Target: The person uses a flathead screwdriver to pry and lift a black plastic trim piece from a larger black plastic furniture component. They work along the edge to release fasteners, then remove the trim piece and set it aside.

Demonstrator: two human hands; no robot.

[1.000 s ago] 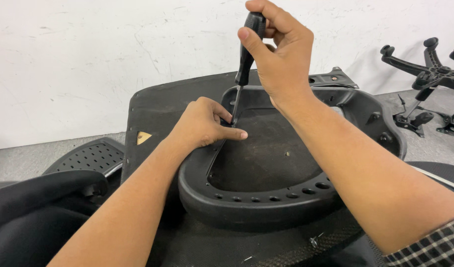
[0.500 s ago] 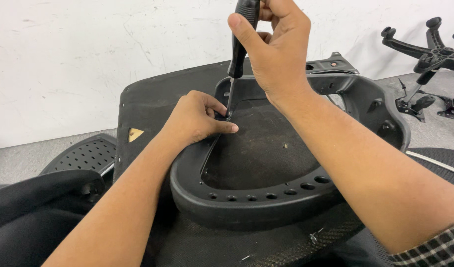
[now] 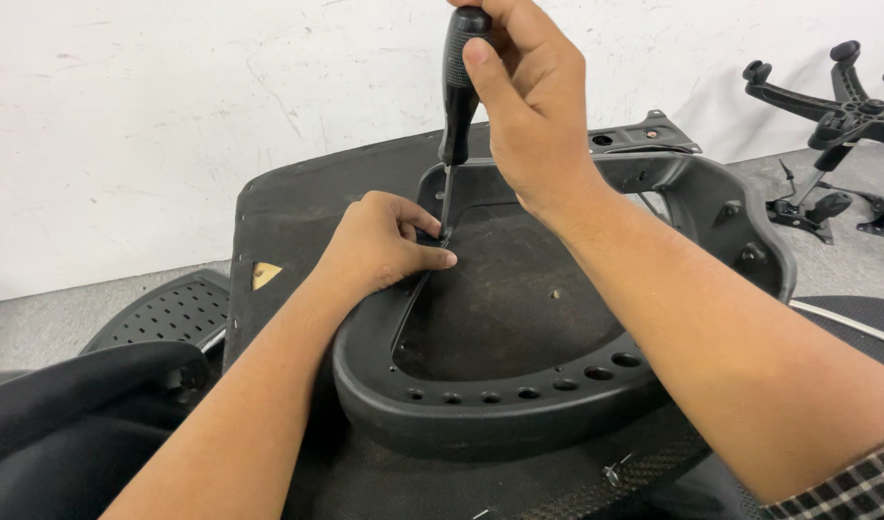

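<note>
Black screwdriver (image 3: 458, 87) upright, gripped by right hand (image 3: 528, 116); left hand (image 3: 384, 246) pinches frame (image 3: 499, 414) at tip (below)

Just one label on show: a small gold-yellow triangular sticker (image 3: 265, 275) sits on the black seat panel (image 3: 297, 207), out at its left side, just left of the left forearm. It's flat against the dark surface. No packages, signs or screens anywhere in view.

Black screwdriver (image 3: 458, 87); black frame (image 3: 519, 409); checked cuff (image 3: 846, 491)
</note>
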